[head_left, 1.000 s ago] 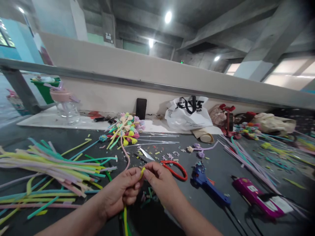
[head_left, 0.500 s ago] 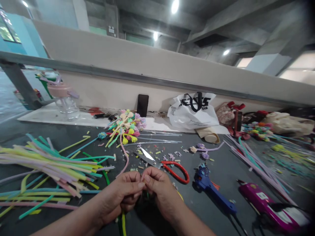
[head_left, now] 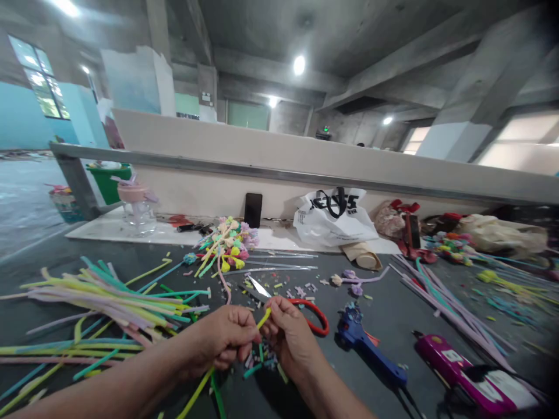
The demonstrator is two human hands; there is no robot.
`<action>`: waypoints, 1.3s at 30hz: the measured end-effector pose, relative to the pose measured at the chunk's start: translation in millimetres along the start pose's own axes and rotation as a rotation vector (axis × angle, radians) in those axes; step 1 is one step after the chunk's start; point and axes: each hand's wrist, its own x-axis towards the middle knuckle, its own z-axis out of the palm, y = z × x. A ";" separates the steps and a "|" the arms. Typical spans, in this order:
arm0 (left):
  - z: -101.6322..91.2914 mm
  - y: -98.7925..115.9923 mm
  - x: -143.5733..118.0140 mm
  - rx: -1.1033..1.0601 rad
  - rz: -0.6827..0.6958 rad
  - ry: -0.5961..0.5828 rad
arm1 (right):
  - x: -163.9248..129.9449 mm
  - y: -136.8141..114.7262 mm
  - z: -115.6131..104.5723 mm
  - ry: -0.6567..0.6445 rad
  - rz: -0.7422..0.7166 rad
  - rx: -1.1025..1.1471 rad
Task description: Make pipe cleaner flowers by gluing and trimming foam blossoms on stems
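Observation:
Between my two hands runs a yellow pipe cleaner [head_left: 264, 318]. My left hand [head_left: 229, 334] pinches it, and its long tail hangs below that hand toward the table's near edge. At the pipe cleaner's upper end, the fingertips of my right hand [head_left: 286, 331] are closed on the tip, which looks bent. Just behind my right hand lie red-handled scissors [head_left: 322, 317] with their blades pointing away to the left; part of them is hidden by the hand. Small cut pieces of pipe cleaner [head_left: 253, 370] lie on the dark table beneath my hands.
A heap of pastel pipe cleaners [head_left: 109, 302] lies at left. On the right are a blue glue gun [head_left: 371, 349] and a magenta tool [head_left: 463, 369]. Pipe-cleaner flowers [head_left: 229, 238], a phone [head_left: 253, 210], a white bag [head_left: 334, 221] and a clear bottle [head_left: 137, 212] stand toward the back.
My hands have drawn slightly apart, and the yellow pipe cleaner now shows between them. The camera view has tilted up, showing more of the room behind.

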 end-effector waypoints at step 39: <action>11.1 -12.9 59.6 -0.007 0.267 0.401 | 13.7 2.8 -12.6 0.172 -0.064 -0.129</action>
